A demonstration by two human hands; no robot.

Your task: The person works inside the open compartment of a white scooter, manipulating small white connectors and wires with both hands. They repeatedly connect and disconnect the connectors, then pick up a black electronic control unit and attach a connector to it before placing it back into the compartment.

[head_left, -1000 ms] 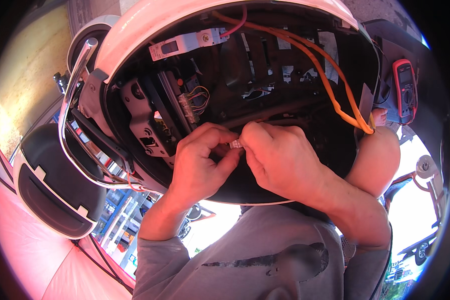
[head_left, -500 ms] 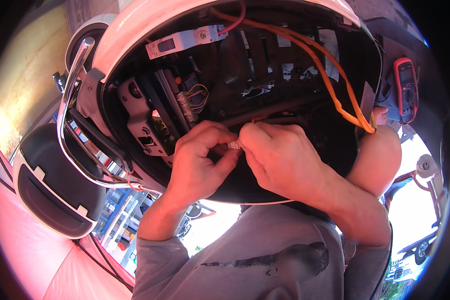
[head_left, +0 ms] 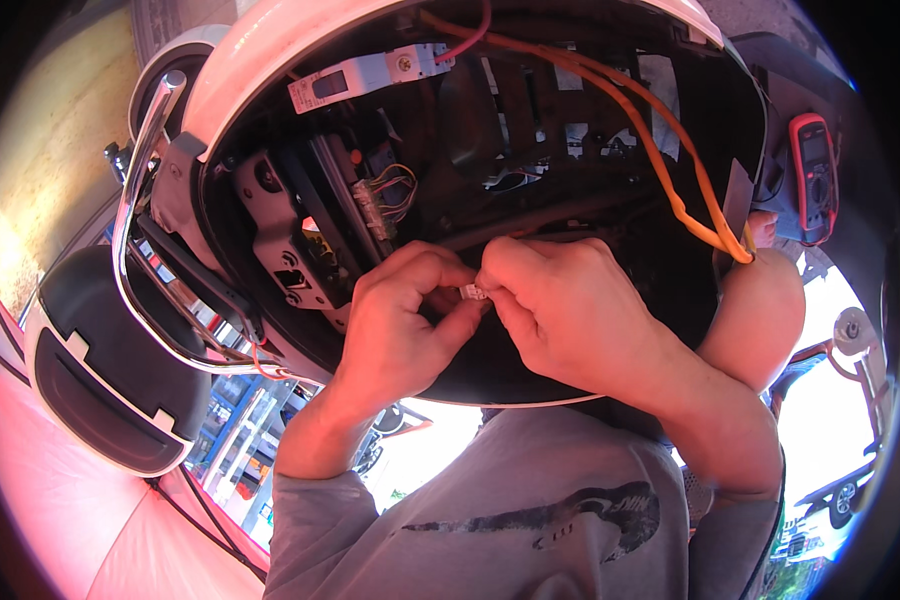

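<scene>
My left hand (head_left: 395, 320) and my right hand (head_left: 580, 315) meet over the near side of an open vehicle body with a dark cavity (head_left: 450, 220). A small white plug connector (head_left: 473, 292) sits between their fingertips. My left thumb and forefinger pinch it from the left, while the curled right fingers close on its right end and partly cover it. Any wires leading to it are hidden by my hands. Inside the cavity, to the left of my hands, is a clear connector with thin coloured wires (head_left: 372, 208).
A white circuit breaker (head_left: 365, 80) with a red wire lies near the cavity's far rim. Orange cables (head_left: 660, 150) loop down the right side. A red-edged multimeter (head_left: 813, 180) lies at far right. On the left are a chrome rail (head_left: 130, 220) and a black padded piece (head_left: 120, 370).
My right fingers have shifted slightly, and a little more of the white plug connector shows between the hands. My left hand stays nearly in place.
</scene>
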